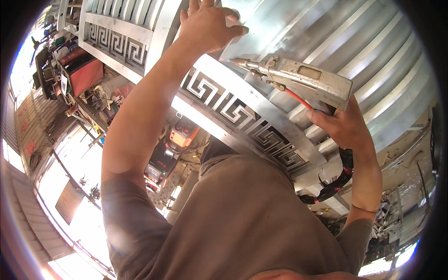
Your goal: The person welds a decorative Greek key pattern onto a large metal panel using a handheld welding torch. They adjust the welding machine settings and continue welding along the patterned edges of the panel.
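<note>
My right hand (350, 127) is wrapped round the grip of a handheld welding gun (308, 80) with a boxy, worn metal body. Its narrow nozzle (242, 62) points left, at a seam beside the panel's frame, and an orange hose (297, 99) runs along its underside. Whether the tip touches the metal I cannot tell. Farther left, my left hand (207, 29) is at the silvery metal gate panel (275, 108), fingers apart and holding nothing visible. Fret-pattern cut-outs (235, 109) line the panel's near side, and rounded slats fill its right part.
A black-wrapped cable (343, 175) hangs below my right wrist. Beneath the panel stand orange and black machines (182, 133). At left are a red box (81, 72) and a cluttered bench. Metal scraps (387, 214) lie on the floor at right.
</note>
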Available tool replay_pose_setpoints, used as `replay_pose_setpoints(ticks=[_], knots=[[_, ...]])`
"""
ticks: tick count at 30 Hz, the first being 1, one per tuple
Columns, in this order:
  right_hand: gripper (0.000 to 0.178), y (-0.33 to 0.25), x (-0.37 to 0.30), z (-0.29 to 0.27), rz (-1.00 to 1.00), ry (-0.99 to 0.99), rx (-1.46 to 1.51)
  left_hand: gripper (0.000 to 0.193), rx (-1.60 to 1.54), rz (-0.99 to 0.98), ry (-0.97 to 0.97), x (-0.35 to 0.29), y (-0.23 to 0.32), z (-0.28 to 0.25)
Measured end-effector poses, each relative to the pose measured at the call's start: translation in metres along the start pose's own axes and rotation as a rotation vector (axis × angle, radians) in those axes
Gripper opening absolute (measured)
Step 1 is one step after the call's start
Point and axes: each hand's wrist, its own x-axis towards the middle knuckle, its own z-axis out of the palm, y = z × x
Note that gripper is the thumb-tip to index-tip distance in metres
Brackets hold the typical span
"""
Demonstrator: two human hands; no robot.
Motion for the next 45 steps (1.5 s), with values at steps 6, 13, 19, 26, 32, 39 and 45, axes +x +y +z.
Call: replay_pose_setpoints(ticks=[6, 13, 19, 26, 32, 39, 45], knots=[[0.045, 0.004, 0.012, -0.003, -0.003, -0.033, 0.014, 0.041, -0.048, -0.063, 0.000, 0.002, 0.008, 0.016], [0.055, 0.012, 0.026, -0.007, 0.084, -0.165, -0.012, 0.037, -0.051, -0.094, -0.061, 0.007, 0.008, 0.016], [0.051, 0.019, 0.030, -0.002, 0.015, -0.132, -0.002, 0.036, -0.080, -0.087, -0.062, 0.007, 0.007, 0.016], [0.043, 0.020, 0.029, 0.001, -0.102, -0.057, -0.015, 0.034, -0.138, -0.068, -0.050, 0.003, 0.008, 0.013], [0.056, 0.013, 0.024, -0.007, 0.124, -0.121, 0.062, 0.034, -0.104, -0.090, -0.073, 0.007, 0.010, 0.011], [0.058, -0.016, -0.015, -0.010, 0.152, 0.080, 0.081, 0.039, -0.100, -0.068, -0.110, 0.012, 0.000, 0.015], [0.053, -0.053, -0.079, -0.020, 0.204, 0.127, -0.045, 0.040, -0.088, -0.010, -0.136, 0.019, -0.005, 0.013]])
